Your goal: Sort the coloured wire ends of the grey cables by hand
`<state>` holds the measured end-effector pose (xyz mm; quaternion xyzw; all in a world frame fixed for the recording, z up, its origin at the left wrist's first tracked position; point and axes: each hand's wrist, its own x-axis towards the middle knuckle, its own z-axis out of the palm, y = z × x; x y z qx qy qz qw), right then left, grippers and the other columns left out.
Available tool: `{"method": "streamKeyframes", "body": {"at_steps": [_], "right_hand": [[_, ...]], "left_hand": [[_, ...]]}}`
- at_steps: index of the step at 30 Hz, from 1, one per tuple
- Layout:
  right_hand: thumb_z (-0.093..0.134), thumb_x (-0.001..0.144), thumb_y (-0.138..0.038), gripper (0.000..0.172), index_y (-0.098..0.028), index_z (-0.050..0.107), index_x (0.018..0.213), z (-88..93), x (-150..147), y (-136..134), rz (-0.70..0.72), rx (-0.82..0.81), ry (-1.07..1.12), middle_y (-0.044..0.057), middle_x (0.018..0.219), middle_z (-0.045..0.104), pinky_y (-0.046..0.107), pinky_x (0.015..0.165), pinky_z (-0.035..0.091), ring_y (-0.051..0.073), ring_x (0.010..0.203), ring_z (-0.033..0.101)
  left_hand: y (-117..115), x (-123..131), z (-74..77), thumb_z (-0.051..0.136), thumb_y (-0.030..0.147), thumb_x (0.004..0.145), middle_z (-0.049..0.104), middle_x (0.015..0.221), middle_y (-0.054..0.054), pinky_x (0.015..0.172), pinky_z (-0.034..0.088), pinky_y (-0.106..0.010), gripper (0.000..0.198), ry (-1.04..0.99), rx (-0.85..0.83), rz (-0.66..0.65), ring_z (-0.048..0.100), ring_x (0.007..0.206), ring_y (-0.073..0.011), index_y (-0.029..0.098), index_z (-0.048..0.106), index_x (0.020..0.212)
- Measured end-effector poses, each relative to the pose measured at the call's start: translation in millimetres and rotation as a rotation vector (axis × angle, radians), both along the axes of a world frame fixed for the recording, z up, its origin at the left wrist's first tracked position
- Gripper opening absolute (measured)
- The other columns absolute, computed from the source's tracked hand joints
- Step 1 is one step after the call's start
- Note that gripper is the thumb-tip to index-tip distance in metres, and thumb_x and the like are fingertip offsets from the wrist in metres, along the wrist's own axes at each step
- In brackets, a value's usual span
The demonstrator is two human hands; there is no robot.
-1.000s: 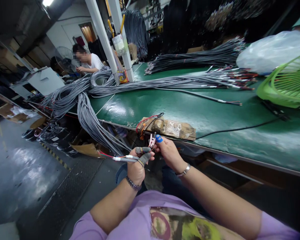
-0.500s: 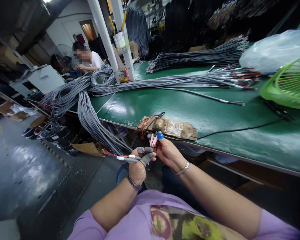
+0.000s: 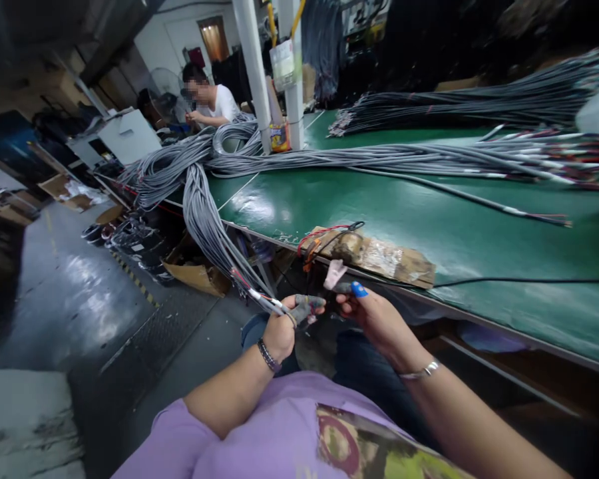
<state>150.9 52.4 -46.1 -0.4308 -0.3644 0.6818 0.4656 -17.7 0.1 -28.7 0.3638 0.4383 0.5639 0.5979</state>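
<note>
My left hand (image 3: 281, 334), with grey covers on thumb and forefinger, is closed around a grey cable (image 3: 274, 303). A white band and thin coloured wires show at the cable's far end. To its right, my right hand (image 3: 379, 319) is closed, its thumb wearing a blue cover and its forefinger a grey one. At the fingertips is a pale pink clip-like piece (image 3: 335, 273), blurred. A small gap separates the two hands. Just beyond them, a taped wooden block (image 3: 384, 258) with red and black wires lies along the bench edge.
Grey cables (image 3: 207, 213) hang over the front edge of the green bench (image 3: 289, 206). Bundled dark cables (image 3: 429, 110) lie at the back. A co-worker (image 3: 214, 103) sits beyond the white post (image 3: 253, 73). An open cardboard box (image 3: 194, 269) stands on the floor.
My view has turned left. My hands have moved apart, the right one drawing away with the pink piece. The left hand keeps its hold on the cable.
</note>
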Motion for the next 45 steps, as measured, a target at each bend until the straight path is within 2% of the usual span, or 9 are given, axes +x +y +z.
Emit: {"method": "streamKeyframes", "body": {"at_steps": [3,7,13,17,20,23,27,36,45], "right_hand": [[0.068,0.071,-0.053,0.036,-0.02,0.067,0.085,2.3,2,-9,0.05,0.149,-0.165,0.004,0.077,0.065,0.027,0.061,0.044,0.014,0.064,0.053],[0.064,0.076,-0.048,0.029,-0.021,0.069,0.083,16.4,-7,-27,0.168,0.403,-0.315,0.003,0.072,0.063,0.03,0.064,0.044,0.017,0.067,0.053],[0.064,0.079,-0.036,0.016,-0.023,0.07,0.086,40.4,-29,-45,0.372,0.735,-0.368,0.007,0.085,0.065,0.033,0.074,0.046,0.021,0.079,0.056],[0.062,0.08,-0.038,0.018,-0.022,0.069,0.085,32.6,-31,-44,0.371,0.635,-0.271,0.005,0.086,0.067,0.033,0.077,0.045,0.02,0.079,0.058],[0.068,0.074,-0.044,0.025,-0.02,0.066,0.079,21.9,-26,-42,0.265,0.389,-0.19,0.002,0.069,0.063,0.028,0.058,0.041,0.014,0.059,0.051],[0.074,0.066,-0.046,0.031,-0.018,0.061,0.076,17.4,-22,-42,0.148,0.192,-0.084,0.0,0.062,0.061,0.024,0.046,0.031,0.009,0.048,0.041],[0.079,0.06,-0.042,0.036,-0.019,0.054,0.072,17.3,-25,-46,0.175,0.077,0.041,-0.001,0.059,0.06,0.022,0.043,0.026,0.007,0.044,0.037],[0.082,0.054,-0.043,0.042,-0.018,0.051,0.069,2.5,-27,-52,0.303,0.032,0.072,-0.01,0.047,0.041,0.021,0.043,0.026,0.005,0.041,0.032],[0.069,0.072,-0.043,0.028,-0.016,0.067,0.079,13.9,-11,-43,0.485,0.35,-0.242,0.004,0.074,0.069,0.028,0.065,0.045,0.017,0.07,0.06]], "left_hand": [[-2,-5,-4.6,0.067,0.032,0.073,0.07,0.105,-0.012,0.067,0.047,-0.025,0.026,0.054,-0.002,0.02,0.065,0.094,-0.0228,0.015,0.072,0.093],[-7,-5,-11.4,0.069,0.027,0.07,0.071,0.085,-0.009,0.057,0.044,-0.024,0.029,0.122,-0.018,-0.1,0.063,0.07,-0.0171,0.015,0.07,0.097],[-11,1,-16.3,0.064,0.009,0.066,0.069,0.081,-0.004,0.075,0.047,-0.032,0.023,0.323,0.238,-0.214,0.059,0.077,-0.0181,0.017,0.071,0.086],[-17,-1,-7.9,0.067,0.005,0.063,0.068,0.094,-0.004,0.084,0.046,-0.034,0.04,0.285,0.212,-0.228,0.06,0.088,-0.0208,0.02,0.068,0.101],[-22,-7,-1.8,0.074,0.013,0.064,0.067,0.104,-0.007,0.086,0.046,-0.034,0.05,0.098,0.126,-0.246,0.062,0.095,-0.0215,0.021,0.064,0.112],[-25,-14,1.8,0.072,0.026,0.072,0.064,0.115,-0.01,0.084,0.046,-0.03,0.048,0.015,0.098,-0.138,0.06,0.104,-0.0219,0.021,0.061,0.118],[-22,-18,8.9,0.066,0.037,0.079,0.066,0.112,-0.012,0.078,0.047,-0.028,0.038,0.137,0.106,-0.089,0.061,0.098,-0.0214,0.018,0.067,0.111],[-14,-14,18.7,0.07,0.044,0.073,0.064,0.103,-0.01,0.09,0.044,-0.034,0.027,0.327,0.205,-0.214,0.058,0.097,-0.0222,0.018,0.074,0.082],[-13,-14,12.1,0.071,0.043,0.071,0.069,0.089,-0.009,0.066,0.05,-0.026,0.034,0.147,0.021,-0.111,0.063,0.076,-0.0167,0.015,0.069,0.09]]}}
